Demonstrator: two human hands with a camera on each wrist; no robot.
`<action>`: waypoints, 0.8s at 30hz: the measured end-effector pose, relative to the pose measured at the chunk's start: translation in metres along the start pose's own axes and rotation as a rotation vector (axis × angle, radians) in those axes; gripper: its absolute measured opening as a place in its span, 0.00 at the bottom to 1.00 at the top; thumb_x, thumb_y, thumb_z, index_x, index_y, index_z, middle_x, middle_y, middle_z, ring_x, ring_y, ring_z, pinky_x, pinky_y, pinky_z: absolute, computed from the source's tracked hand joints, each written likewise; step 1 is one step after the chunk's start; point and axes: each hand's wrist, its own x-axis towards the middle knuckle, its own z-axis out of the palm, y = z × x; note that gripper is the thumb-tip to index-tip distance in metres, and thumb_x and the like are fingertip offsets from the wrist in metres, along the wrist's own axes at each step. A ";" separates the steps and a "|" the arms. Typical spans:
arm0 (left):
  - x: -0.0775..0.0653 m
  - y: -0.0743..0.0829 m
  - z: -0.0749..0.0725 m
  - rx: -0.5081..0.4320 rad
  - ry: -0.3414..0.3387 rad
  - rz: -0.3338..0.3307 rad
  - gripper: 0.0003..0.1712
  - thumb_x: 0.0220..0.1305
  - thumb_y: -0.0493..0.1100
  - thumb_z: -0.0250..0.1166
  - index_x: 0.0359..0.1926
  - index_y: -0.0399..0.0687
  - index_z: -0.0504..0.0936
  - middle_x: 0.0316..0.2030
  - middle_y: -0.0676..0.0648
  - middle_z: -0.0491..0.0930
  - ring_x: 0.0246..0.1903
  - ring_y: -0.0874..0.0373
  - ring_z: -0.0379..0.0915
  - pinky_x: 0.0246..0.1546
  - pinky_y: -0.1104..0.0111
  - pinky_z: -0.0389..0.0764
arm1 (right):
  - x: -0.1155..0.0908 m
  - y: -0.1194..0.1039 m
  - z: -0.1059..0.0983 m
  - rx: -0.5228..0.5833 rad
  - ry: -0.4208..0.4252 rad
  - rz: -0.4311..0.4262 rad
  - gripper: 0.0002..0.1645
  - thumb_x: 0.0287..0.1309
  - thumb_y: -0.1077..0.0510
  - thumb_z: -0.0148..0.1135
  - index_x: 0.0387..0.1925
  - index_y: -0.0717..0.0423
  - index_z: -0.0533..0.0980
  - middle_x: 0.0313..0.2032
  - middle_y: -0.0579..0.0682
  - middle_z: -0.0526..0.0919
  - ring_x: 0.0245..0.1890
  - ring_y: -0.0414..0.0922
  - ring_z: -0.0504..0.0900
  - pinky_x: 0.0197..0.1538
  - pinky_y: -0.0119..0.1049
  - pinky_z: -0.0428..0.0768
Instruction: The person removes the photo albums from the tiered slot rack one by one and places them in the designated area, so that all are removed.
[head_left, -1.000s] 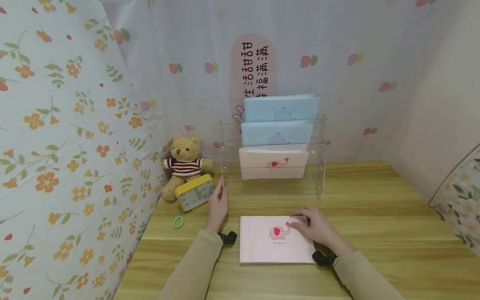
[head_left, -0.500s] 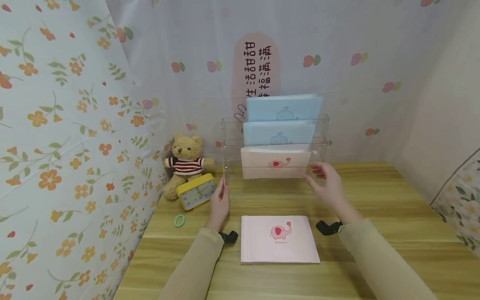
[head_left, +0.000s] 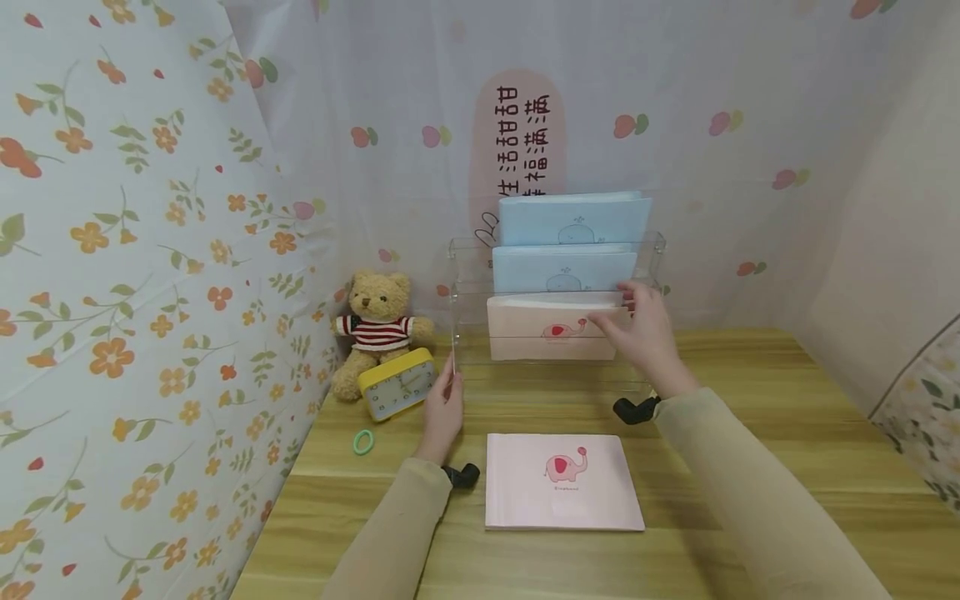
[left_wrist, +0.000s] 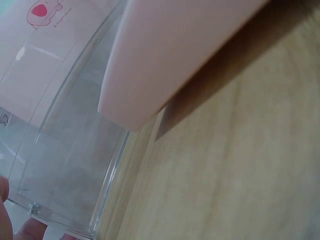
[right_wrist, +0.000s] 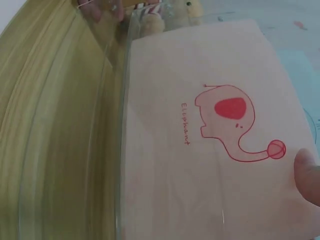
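Observation:
In the head view, a clear plastic rack (head_left: 547, 373) holds a pink book (head_left: 517, 329) with a red elephant on its cover, in front of two pale blue whale books, the nearer blue book (head_left: 517, 268) and the farther blue book (head_left: 532, 218). My left hand (head_left: 442, 412) grips the rack's left side near its foot. At the pink book's upper right corner, my right hand (head_left: 645, 337) pinches it. The thumb (right_wrist: 306, 175) lies across its cover in the right wrist view; the fingers behind are mostly hidden. A second pink book (head_left: 562, 504) lies flat on the table before the rack.
A teddy bear (head_left: 375, 329) in a striped shirt sits left of the rack. A yellow alarm clock (head_left: 397, 385) leans before it, close to my left hand. On the wooden table (head_left: 757, 467) lies a green ring (head_left: 363, 442). A patterned curtain (head_left: 390, 183) hangs behind.
My right hand has left the book on the table, risen to the rack's right side, and now pinches the pink book there. My left hand stays on the rack.

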 end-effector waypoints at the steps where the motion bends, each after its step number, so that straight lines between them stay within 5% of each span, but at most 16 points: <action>1: 0.001 0.000 0.000 -0.004 0.000 -0.001 0.30 0.89 0.50 0.55 0.85 0.69 0.66 0.81 0.43 0.72 0.74 0.40 0.76 0.75 0.43 0.79 | 0.001 -0.001 0.000 -0.021 0.004 -0.005 0.46 0.71 0.44 0.76 0.77 0.63 0.66 0.67 0.70 0.71 0.65 0.65 0.73 0.67 0.65 0.79; 8: 0.006 -0.010 0.001 0.036 0.016 0.023 0.29 0.88 0.52 0.55 0.84 0.72 0.67 0.77 0.37 0.76 0.69 0.39 0.81 0.67 0.44 0.85 | 0.012 -0.004 0.004 -0.075 -0.051 -0.060 0.39 0.67 0.46 0.79 0.70 0.59 0.74 0.67 0.65 0.78 0.67 0.65 0.75 0.73 0.67 0.74; 16: 0.001 -0.004 0.000 0.010 0.000 0.020 0.30 0.89 0.52 0.53 0.85 0.68 0.65 0.81 0.39 0.71 0.72 0.37 0.77 0.72 0.42 0.80 | 0.020 -0.006 0.010 -0.108 -0.205 -0.116 0.29 0.71 0.52 0.76 0.68 0.54 0.80 0.72 0.61 0.80 0.76 0.64 0.73 0.80 0.69 0.69; 24: 0.004 -0.010 0.001 0.021 0.033 0.082 0.29 0.88 0.53 0.55 0.84 0.65 0.70 0.77 0.38 0.75 0.68 0.40 0.81 0.66 0.51 0.86 | 0.022 -0.009 0.013 -0.096 -0.188 -0.072 0.26 0.71 0.55 0.76 0.67 0.50 0.82 0.73 0.61 0.81 0.77 0.65 0.74 0.79 0.70 0.70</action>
